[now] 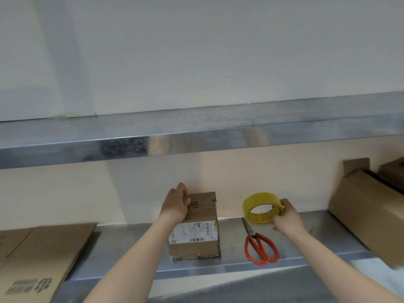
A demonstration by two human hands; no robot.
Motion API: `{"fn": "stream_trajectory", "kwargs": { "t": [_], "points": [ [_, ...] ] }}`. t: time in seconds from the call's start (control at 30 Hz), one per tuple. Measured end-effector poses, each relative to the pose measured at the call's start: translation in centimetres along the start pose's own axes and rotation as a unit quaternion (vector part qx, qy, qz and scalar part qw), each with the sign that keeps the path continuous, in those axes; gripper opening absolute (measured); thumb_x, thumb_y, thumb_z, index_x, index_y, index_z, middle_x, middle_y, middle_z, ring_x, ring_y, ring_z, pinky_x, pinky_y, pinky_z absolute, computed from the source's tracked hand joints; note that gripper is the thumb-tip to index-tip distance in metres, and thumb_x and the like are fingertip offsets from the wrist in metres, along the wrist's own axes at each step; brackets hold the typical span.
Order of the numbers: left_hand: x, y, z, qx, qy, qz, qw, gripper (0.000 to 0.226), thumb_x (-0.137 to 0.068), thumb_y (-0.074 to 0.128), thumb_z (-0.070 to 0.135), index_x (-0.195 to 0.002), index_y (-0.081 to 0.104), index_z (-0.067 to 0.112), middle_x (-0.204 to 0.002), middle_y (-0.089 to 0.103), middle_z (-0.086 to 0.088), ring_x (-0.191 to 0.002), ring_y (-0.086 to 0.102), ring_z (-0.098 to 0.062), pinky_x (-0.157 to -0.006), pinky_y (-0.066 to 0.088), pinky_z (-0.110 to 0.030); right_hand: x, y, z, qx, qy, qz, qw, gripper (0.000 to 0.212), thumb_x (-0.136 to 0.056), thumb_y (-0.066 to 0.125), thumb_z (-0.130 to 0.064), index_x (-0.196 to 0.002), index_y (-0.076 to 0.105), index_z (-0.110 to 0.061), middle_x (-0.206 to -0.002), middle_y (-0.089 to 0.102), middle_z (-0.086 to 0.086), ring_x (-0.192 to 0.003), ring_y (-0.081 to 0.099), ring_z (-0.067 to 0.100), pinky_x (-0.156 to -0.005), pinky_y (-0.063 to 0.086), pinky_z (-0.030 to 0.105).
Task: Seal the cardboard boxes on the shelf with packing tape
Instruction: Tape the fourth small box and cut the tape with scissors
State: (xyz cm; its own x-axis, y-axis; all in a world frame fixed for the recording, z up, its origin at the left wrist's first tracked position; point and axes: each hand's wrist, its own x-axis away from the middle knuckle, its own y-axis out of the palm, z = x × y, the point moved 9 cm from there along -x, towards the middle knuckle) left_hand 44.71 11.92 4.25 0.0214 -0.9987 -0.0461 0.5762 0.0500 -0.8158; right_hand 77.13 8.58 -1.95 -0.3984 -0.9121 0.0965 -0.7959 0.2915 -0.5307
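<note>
Here, on the grey metal shelf (pixel 236 266), the left hand (pixel 177 205) grips the top of the small brown labelled cardboard box (pixel 197 239), orange-handled scissors (pixel 260 248) lie just right, and the right hand (pixel 287 216) clasps the upright yellow tape roll (pixel 254 206).

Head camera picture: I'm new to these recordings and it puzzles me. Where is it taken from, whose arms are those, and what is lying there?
There is no machine here. A person wears one wide-angle camera on the head, looking forward and down, so the two bare arms are their own. The left hand holds the top of a small cardboard box with a printed label, which stands on a metal shelf. The right hand grips a yellow tape roll, held on edge. Red-handled scissors lie on the shelf just in front of the roll. Flattened cardboard lies at the left, and a larger box sits at the right.
</note>
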Motion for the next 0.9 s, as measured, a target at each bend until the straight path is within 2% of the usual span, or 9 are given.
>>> {"fn": "stream_trajectory", "kwargs": {
  "t": [0.13,0.23,0.33,0.4,0.53,0.6,0.67,0.8,0.9],
  "points": [
    [0.4,-0.4,0.3,-0.084,0.015,0.003,0.996,0.022,-0.099,0.047,0.033,-0.102,0.045,0.012,-0.111,0.046,-0.005,-0.093,0.047,-0.018,-0.081,0.042,-0.028,0.1,0.1,-0.2,0.013,-0.003,0.016,1.000,0.016,-0.086,0.055,0.000,-0.097,0.049,-0.011,-0.078,0.059,0.010,-0.080,0.061,0.033,-0.074,0.056,0.048],
    [0.7,-1.2,-0.2,-0.208,-0.009,0.021,0.978,0.062,-0.087,0.043,0.067,-0.118,0.049,0.014,-0.124,0.046,-0.003,-0.115,0.044,-0.021,-0.091,0.045,-0.034,0.3,0.0,-0.1,0.030,0.001,0.030,0.999,0.018,-0.086,0.054,0.000,-0.101,0.048,-0.007,-0.078,0.059,0.013,-0.076,0.060,0.033,-0.063,0.047,0.034],
    [1.6,-1.4,-2.2,-0.148,-0.135,-0.015,0.980,0.113,-0.061,0.043,0.092,-0.137,0.036,0.009,-0.140,0.036,-0.008,-0.132,0.031,-0.027,-0.100,0.040,-0.039,0.4,0.7,-0.2,0.034,0.007,0.025,0.999,0.018,-0.085,0.051,0.001,-0.102,0.047,-0.006,-0.080,0.059,0.015,-0.076,0.061,0.034,-0.063,0.049,0.036],
    [2.1,-0.3,-2.0,-0.127,-0.157,-0.041,0.978,0.124,-0.054,0.049,0.094,-0.141,0.026,0.008,-0.141,0.030,-0.009,-0.135,0.025,-0.029,-0.105,0.035,-0.040,0.6,1.3,-0.4,0.034,0.005,0.023,0.999,0.017,-0.086,0.049,0.000,-0.102,0.046,-0.006,-0.080,0.058,0.014,-0.075,0.059,0.033,-0.063,0.048,0.035],
    [1.5,0.1,-3.4,-0.027,-0.219,-0.048,0.974,0.110,-0.065,0.067,0.075,-0.141,0.025,0.007,-0.142,0.027,-0.011,-0.135,0.026,-0.029,-0.105,0.035,-0.037,0.6,1.4,-0.4,0.032,0.007,0.023,0.999,0.019,-0.085,0.052,0.000,-0.102,0.046,-0.007,-0.084,0.060,0.014,-0.080,0.061,0.035,-0.070,0.054,0.043],
    [0.6,-0.3,-5.3,0.039,-0.240,-0.033,0.970,0.087,-0.070,0.073,0.062,-0.134,0.041,0.011,-0.138,0.035,-0.011,-0.129,0.036,-0.029,-0.102,0.041,-0.036,0.6,0.9,0.0,0.020,0.023,0.027,0.999,0.021,-0.084,0.051,0.005,-0.102,0.047,-0.006,-0.084,0.060,0.015,-0.081,0.061,0.035,-0.077,0.056,0.051],
    [-0.2,-0.3,-6.5,0.111,-0.225,-0.008,0.968,0.055,-0.072,0.077,0.051,-0.113,0.057,0.020,-0.129,0.048,-0.008,-0.118,0.049,-0.026,-0.098,0.047,-0.035,0.6,0.6,0.2,0.009,0.032,0.025,0.999,0.023,-0.083,0.049,0.009,-0.102,0.049,-0.004,-0.078,0.058,0.011,-0.076,0.062,0.034,-0.077,0.056,0.051],
    [0.2,-0.9,-6.0,0.169,-0.160,0.071,0.970,0.010,-0.087,0.068,0.029,-0.095,0.063,0.025,-0.119,0.059,-0.006,-0.093,0.057,-0.018,-0.075,0.046,-0.025,1.1,0.5,-0.9,0.012,0.005,0.014,1.000,0.023,-0.085,0.046,0.010,-0.100,0.050,-0.006,-0.079,0.059,0.012,-0.075,0.061,0.031,-0.071,0.058,0.044],
    [0.9,-2.0,-5.1,0.121,-0.126,0.121,0.977,0.012,-0.096,0.054,0.026,-0.101,0.063,0.022,-0.116,0.060,-0.009,-0.092,0.057,-0.021,-0.070,0.043,-0.028,1.0,1.2,-1.1,0.022,-0.007,-0.009,1.000,0.022,-0.086,0.044,0.009,-0.097,0.056,-0.006,-0.089,0.063,0.015,-0.083,0.062,0.031,-0.077,0.058,0.044]
  ]
}}
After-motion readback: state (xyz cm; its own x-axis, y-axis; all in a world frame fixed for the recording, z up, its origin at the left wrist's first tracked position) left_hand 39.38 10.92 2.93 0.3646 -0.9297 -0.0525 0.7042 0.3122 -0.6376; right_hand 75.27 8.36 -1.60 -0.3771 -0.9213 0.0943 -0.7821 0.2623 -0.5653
